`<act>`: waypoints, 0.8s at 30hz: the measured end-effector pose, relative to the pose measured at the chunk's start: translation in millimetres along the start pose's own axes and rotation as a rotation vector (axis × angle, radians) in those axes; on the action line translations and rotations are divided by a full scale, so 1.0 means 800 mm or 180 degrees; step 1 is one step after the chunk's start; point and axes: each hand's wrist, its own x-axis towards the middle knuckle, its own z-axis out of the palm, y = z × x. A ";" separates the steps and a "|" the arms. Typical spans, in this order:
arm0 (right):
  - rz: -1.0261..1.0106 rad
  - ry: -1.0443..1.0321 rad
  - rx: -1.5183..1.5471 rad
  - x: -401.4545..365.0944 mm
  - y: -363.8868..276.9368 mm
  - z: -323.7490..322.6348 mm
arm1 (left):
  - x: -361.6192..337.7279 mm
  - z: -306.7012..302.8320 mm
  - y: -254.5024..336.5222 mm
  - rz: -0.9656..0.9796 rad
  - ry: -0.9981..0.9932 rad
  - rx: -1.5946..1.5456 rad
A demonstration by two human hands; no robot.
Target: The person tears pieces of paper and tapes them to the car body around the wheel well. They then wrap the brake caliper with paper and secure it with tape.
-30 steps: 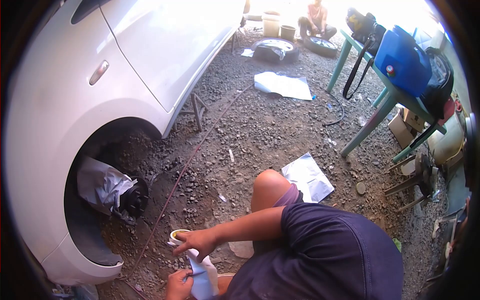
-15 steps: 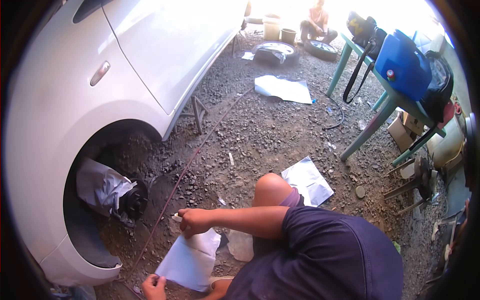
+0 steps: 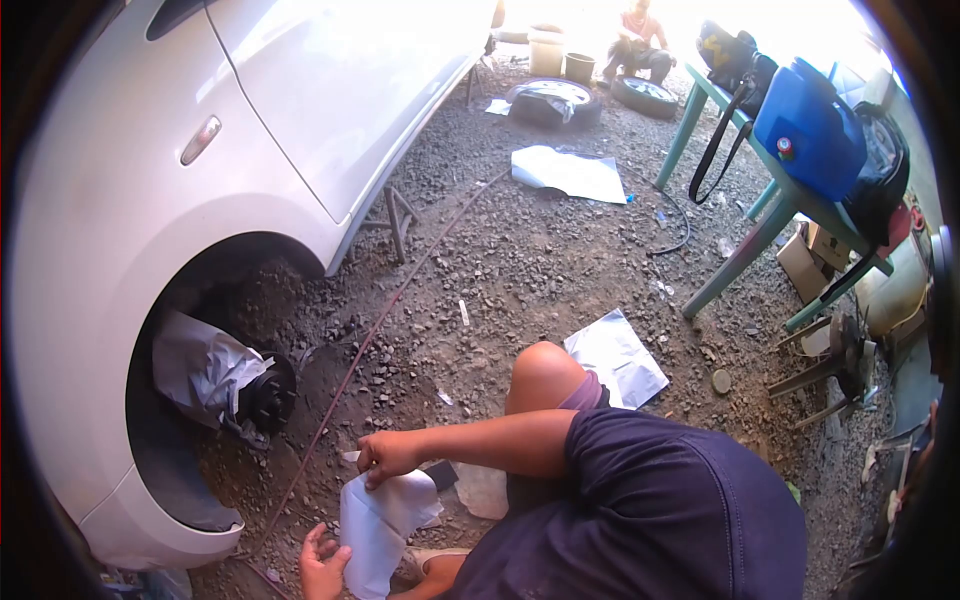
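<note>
My right hand is closed on the upper edge of a white sheet, which looks like paper and hangs down in a bend. A small white piece sticks out by its fingers; its kind is not clear. At the sheet's left edge is my left hand, fingers spread, its thumb against or just beside the sheet. Behind the sheet, a dark flat piece lies near my leg. To the left, the white car's open wheel arch shows a wheel hub partly wrapped in crumpled white sheeting.
A thin hose crosses the gravel. Other white sheets lie about. A metal stand is under the car. A green table holds a blue jug and bags. Behind, a person sits near wheels.
The sheet has swung up and bent, its lower left corner pulled inward. My left hand has let go of that corner and spread its fingers. My right hand is slightly lower.
</note>
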 end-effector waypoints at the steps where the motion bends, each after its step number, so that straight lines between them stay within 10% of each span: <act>1: 0.0058 -0.0076 0.0149 0.000 -0.003 -0.001 | -0.013 0.013 0.029 -0.0087 -0.0077 0.0530; 5: -0.0483 -0.0120 0.0599 -0.009 -0.025 -0.003 | -0.028 0.025 0.067 0.0093 0.0512 0.1574; 10: -0.0641 -0.0359 0.1244 -0.011 -0.037 -0.006 | -0.023 0.021 0.059 -0.0948 0.0360 -0.0700; 14: -0.0364 -0.0153 0.0374 -0.004 -0.016 -0.011 | -0.034 0.009 0.091 -0.1140 0.0212 -0.0284; 16: -0.0184 -0.0182 0.0185 -0.004 -0.004 -0.013 | -0.044 0.019 0.107 -0.0108 0.0506 -0.0857; 24: -0.0415 -0.0033 -0.0829 -0.004 0.031 0.001 | -0.004 0.002 0.045 0.0410 0.0454 -0.1461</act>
